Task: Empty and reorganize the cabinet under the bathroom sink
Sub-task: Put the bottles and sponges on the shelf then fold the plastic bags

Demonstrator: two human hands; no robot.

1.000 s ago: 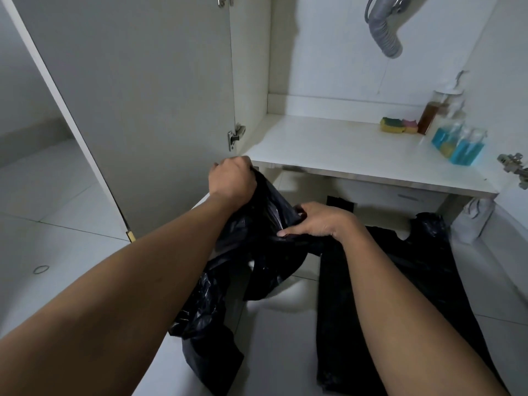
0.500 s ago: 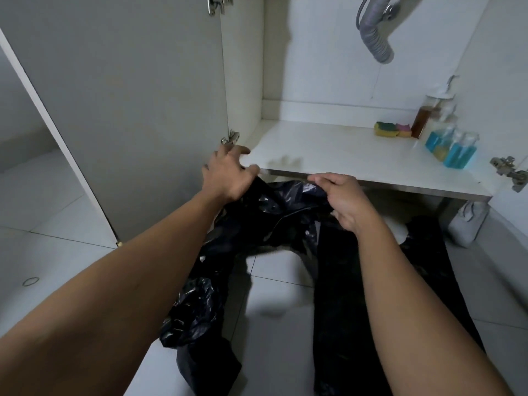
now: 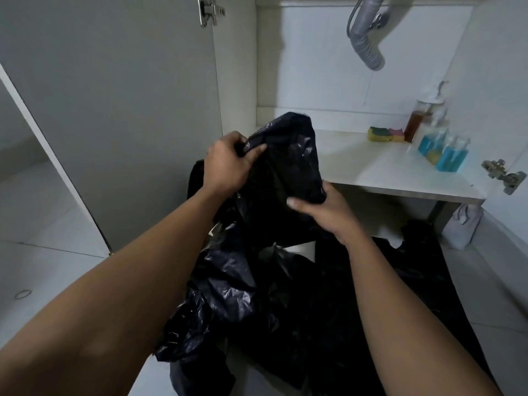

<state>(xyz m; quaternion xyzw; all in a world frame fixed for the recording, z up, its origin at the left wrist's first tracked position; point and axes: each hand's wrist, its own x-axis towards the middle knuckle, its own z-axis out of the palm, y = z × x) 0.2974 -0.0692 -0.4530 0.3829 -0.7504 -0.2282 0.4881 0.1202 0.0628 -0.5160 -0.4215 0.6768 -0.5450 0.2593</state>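
A crumpled black plastic bag point(image 3: 288, 155) hangs in front of the open cabinet under the sink. My left hand point(image 3: 228, 164) pinches its upper edge between thumb and fingers. Lower and to the right, my right hand point(image 3: 323, 212) grips another fold of the same bag. The bag's lower part point(image 3: 228, 304) trails down to the floor. The white cabinet shelf point(image 3: 400, 172) holds sponges point(image 3: 385, 134), a brown pump bottle point(image 3: 415, 121) and blue bottles point(image 3: 445, 154) at its back right.
The open cabinet door point(image 3: 114, 110) stands on the left. A grey drain hose point(image 3: 367, 47) hangs from above. More black plastic point(image 3: 414, 281) lies flat on the tiled floor to the right, and a white bag point(image 3: 464, 227) sits under the shelf's right end.
Both hands have lifted the black bag higher, up in front of the shelf. My left hand moved up and right; my right hand shifted to a lower fold of the bag.
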